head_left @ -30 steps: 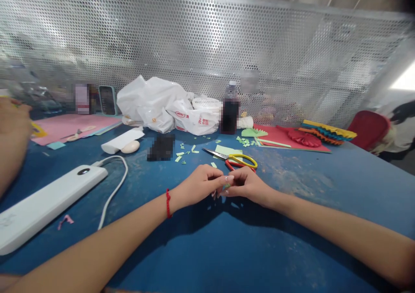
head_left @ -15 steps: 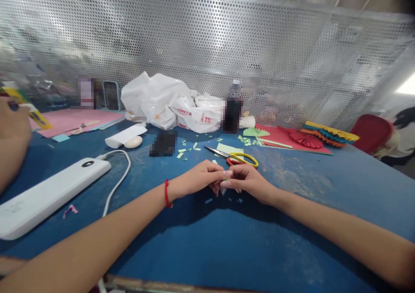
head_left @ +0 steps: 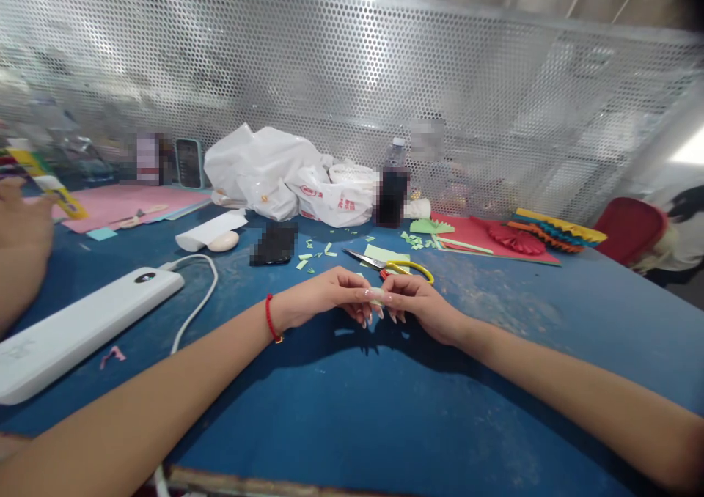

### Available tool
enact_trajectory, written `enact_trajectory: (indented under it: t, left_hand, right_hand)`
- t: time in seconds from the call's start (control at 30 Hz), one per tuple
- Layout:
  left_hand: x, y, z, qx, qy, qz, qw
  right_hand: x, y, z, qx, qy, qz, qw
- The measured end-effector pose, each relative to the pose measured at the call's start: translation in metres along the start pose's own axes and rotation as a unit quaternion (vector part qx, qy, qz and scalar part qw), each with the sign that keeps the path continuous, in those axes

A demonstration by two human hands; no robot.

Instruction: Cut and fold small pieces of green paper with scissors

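Observation:
My left hand (head_left: 324,303) and my right hand (head_left: 419,300) meet fingertip to fingertip just above the blue table (head_left: 385,424). Both pinch a tiny pale green paper piece (head_left: 377,297), mostly hidden by the fingers. A red cord circles my left wrist. Right behind my hands lie scissors (head_left: 393,265) with yellow and red handles, blades pointing left, on a light green sheet (head_left: 385,253). Small green paper scraps (head_left: 314,253) are scattered further back.
A white power bank (head_left: 77,328) with a cable (head_left: 195,303) lies at left. Another person's hand (head_left: 19,226) is at the far left by pink sheets (head_left: 126,204). White plastic bags (head_left: 280,178), a bottle (head_left: 393,182), red paper (head_left: 489,237) and folded coloured fans (head_left: 550,226) line the perforated metal screen (head_left: 352,79).
My hands have stayed together, pinching the paper piece, and have shifted slightly away from me. The other person's hand at far left has lowered a little.

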State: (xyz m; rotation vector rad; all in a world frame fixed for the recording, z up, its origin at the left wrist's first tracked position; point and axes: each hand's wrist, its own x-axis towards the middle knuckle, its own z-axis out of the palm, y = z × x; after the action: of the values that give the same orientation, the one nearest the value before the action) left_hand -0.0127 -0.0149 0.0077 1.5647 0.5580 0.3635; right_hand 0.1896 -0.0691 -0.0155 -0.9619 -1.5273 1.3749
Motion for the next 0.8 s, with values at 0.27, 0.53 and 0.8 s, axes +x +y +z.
enact_trajectory:
  t: [0.27, 0.53, 0.8]
  left_hand:
    - [0.004, -0.003, -0.005, -0.023, 0.1, 0.079, 0.992]
    - [0.008, -0.004, -0.003, 0.046, 0.169, 0.134, 0.975]
    - [0.011, -0.008, 0.002, 0.079, 0.158, 0.113, 0.978]
  right_hand:
    - [0.002, 0.006, 0.001, -0.004, 0.108, -0.03, 0.994]
    - [-0.006, 0.004, 0.01, -0.149, 0.165, -0.151, 0.963]
    - [-0.008, 0.002, 0.01, -0.269, 0.09, -0.203, 0.937]
